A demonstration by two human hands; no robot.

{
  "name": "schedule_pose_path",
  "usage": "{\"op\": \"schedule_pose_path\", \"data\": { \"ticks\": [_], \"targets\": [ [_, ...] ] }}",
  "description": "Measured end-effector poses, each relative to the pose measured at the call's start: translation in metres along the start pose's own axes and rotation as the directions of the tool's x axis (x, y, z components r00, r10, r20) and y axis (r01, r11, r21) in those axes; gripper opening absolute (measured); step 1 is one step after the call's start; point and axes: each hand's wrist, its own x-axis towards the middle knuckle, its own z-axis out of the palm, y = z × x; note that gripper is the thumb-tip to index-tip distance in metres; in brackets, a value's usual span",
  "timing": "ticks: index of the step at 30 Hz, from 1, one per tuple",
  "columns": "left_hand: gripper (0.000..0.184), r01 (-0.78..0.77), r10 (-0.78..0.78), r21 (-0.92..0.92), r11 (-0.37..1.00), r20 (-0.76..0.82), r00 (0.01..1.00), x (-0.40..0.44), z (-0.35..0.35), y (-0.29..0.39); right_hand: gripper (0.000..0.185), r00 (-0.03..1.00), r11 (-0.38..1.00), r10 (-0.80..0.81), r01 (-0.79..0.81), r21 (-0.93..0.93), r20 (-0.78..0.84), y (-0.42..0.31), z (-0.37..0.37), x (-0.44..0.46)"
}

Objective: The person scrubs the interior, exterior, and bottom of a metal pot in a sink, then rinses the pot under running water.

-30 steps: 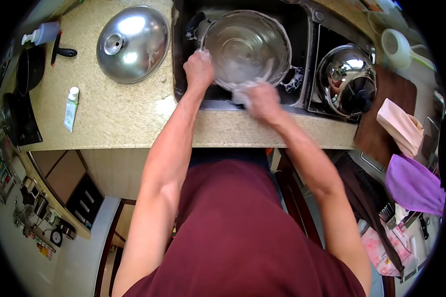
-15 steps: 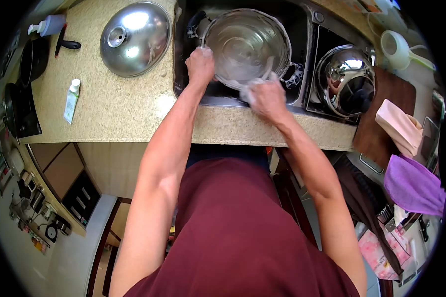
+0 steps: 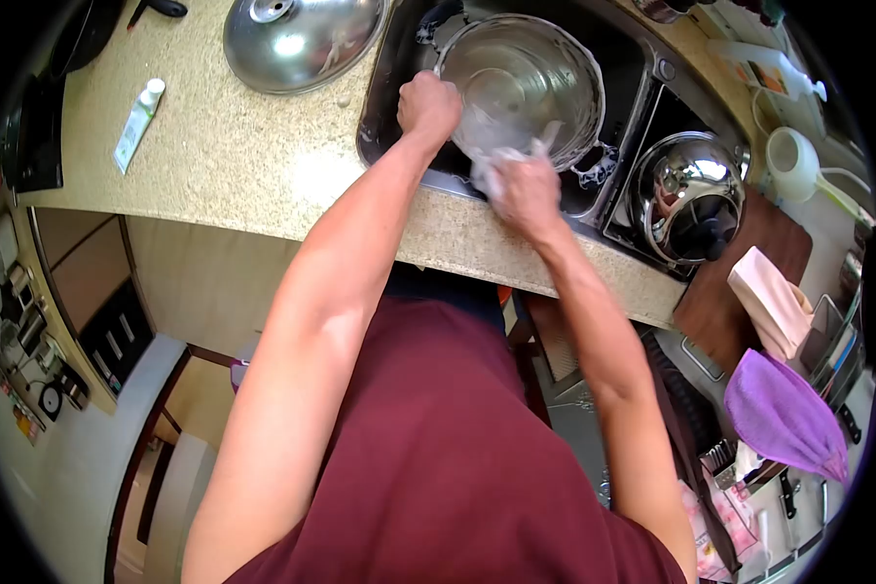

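Observation:
A wide metal pot (image 3: 578,86) with soapy suds along its rim sits in the left basin of the sink (image 3: 621,73), its dark side handles coated with foam. My left hand (image 3: 429,103) is closed on the pot's near-left rim. In my right hand (image 3: 529,192) is a wet white cloth (image 3: 486,175), bunched and pressed at the near rim of the pot. The cloth is partly hidden by my fingers and blurred, so its exact kind is hard to make out.
A domed metal lid (image 3: 307,49) lies on the counter left of the sink, near a white-green tube (image 3: 139,127). A shiny lidded pot (image 3: 686,200) stands in the right basin. Farther right are a brown board (image 3: 784,238), a peach cloth (image 3: 771,302) and a purple towel (image 3: 786,414).
My view has turned, so the counter and sink appear tilted. My right hand with the cloth remains at the pot's near rim, and my left hand keeps its hold on the left.

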Motion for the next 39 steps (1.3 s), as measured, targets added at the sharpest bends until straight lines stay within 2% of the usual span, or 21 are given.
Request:
{"op": "schedule_pose_path", "data": {
  "ticks": [1,2,3,5,7,9,11,13,15,16,19,20,23,25,27,29,30,31,33,35,39],
  "targets": [
    [0.035,-0.045,0.046,0.034,0.998,-0.031,0.998,-0.003,0.0,0.001,0.016,0.999,0.997,-0.026,0.024,-0.073,-0.032,-0.007,0.015,0.008],
    [0.035,-0.031,0.032,0.025,0.999,-0.041,0.999,-0.005,-0.003,0.003,0.015,0.979,0.996,-0.063,0.074,0.05,-0.196,-0.01,0.018,0.009],
    [0.032,-0.019,0.02,0.024,1.0,-0.026,0.999,-0.005,-0.006,0.006,0.015,0.979,0.996,-0.074,0.083,0.044,-0.189,-0.006,0.013,0.005],
    [0.031,-0.005,0.005,0.015,1.0,-0.008,1.0,-0.01,-0.007,0.009,0.015,1.0,0.999,-0.023,0.023,0.039,-0.003,0.011,-0.01,-0.014],
    [0.029,0.002,-0.001,0.026,1.0,-0.019,1.0,-0.008,-0.006,0.008,0.016,0.987,0.995,-0.099,0.099,-0.002,-0.124,0.035,-0.007,-0.023],
    [0.028,0.019,-0.018,0.025,1.0,-0.022,1.0,-0.01,-0.006,0.008,0.016,0.994,0.999,-0.011,0.006,0.054,0.105,0.011,-0.014,-0.008],
    [0.028,0.032,-0.031,0.019,0.999,-0.024,0.999,-0.01,-0.004,0.01,0.019,0.998,0.999,-0.035,0.035,0.007,-0.046,-0.007,0.009,0.01],
    [0.031,0.033,-0.034,0.048,0.998,0.011,0.999,-0.008,-0.006,0.01,0.018,0.998,1.0,-0.024,0.022,-0.021,-0.058,0.0,0.013,0.005],
    [0.031,0.033,-0.034,0.03,0.999,0.02,0.999,-0.008,-0.004,0.008,0.017,0.999,0.996,-0.033,0.033,0.082,-0.002,0.013,-0.016,-0.016],
    [0.031,0.037,-0.037,0.013,0.999,0.014,0.999,-0.006,-0.005,0.007,0.017,0.989,0.996,-0.078,0.083,0.038,-0.125,0.029,-0.012,-0.023],
    [0.03,0.058,-0.058,0.012,0.998,0.005,0.998,-0.007,-0.003,0.008,0.017,0.998,0.998,-0.061,0.061,0.03,-0.003,0.011,-0.007,-0.01],
    [0.03,0.059,-0.059,0.011,0.998,0.01,0.998,-0.008,-0.002,0.008,0.017,0.993,0.997,-0.072,0.07,-0.019,-0.095,0.004,0.013,0.0],
    [0.03,0.07,-0.071,0.032,0.997,0.033,0.997,-0.007,-0.005,0.008,0.019,0.998,0.998,-0.043,0.041,-0.044,-0.034,0.0,0.003,0.001],
    [0.03,0.064,-0.065,0.004,0.998,0.019,0.998,-0.004,-0.003,0.006,0.02,0.998,0.997,-0.064,0.065,0.037,-0.026,0.017,-0.022,-0.018],
    [0.031,0.064,-0.064,0.001,0.998,-0.002,0.998,-0.002,-0.002,0.007,0.02,0.992,0.996,-0.094,0.093,-0.015,-0.082,0.021,-0.025,-0.014],
    [0.031,0.066,-0.066,0.011,0.998,-0.002,0.998,-0.008,0.002,0.005,0.018,0.999,0.999,-0.026,0.024,0.036,0.048,0.006,-0.012,-0.007],
    [0.029,0.07,-0.07,0.021,0.997,0.001,0.998,-0.009,0.0,0.008,0.017,0.997,0.997,-0.071,0.07,-0.036,-0.016,0.0,0.009,0.004],
    [0.028,0.074,-0.074,0.033,0.997,0.001,0.997,-0.008,-0.003,0.011,0.017,0.993,0.998,-0.065,0.066,0.005,-0.103,-0.004,0.016,0.011],
    [0.028,0.064,-0.065,0.038,0.997,0.024,0.998,-0.011,-0.005,0.011,0.016,0.999,0.999,-0.039,0.039,-0.02,0.009,0.008,0.002,0.001],
    [0.028,0.08,-0.081,0.033,0.996,0.015,0.997,-0.009,-0.005,0.014,0.016,0.993,0.995,-0.089,0.092,0.039,-0.073,0.024,-0.024,-0.02],
    [0.028,0.098,-0.098,0.034,0.995,0.005,0.995,-0.01,-0.001,0.014,0.019,0.996,0.996,-0.033,0.026,0.081,0.08,0.005,-0.019,-0.008]
  ]
}}
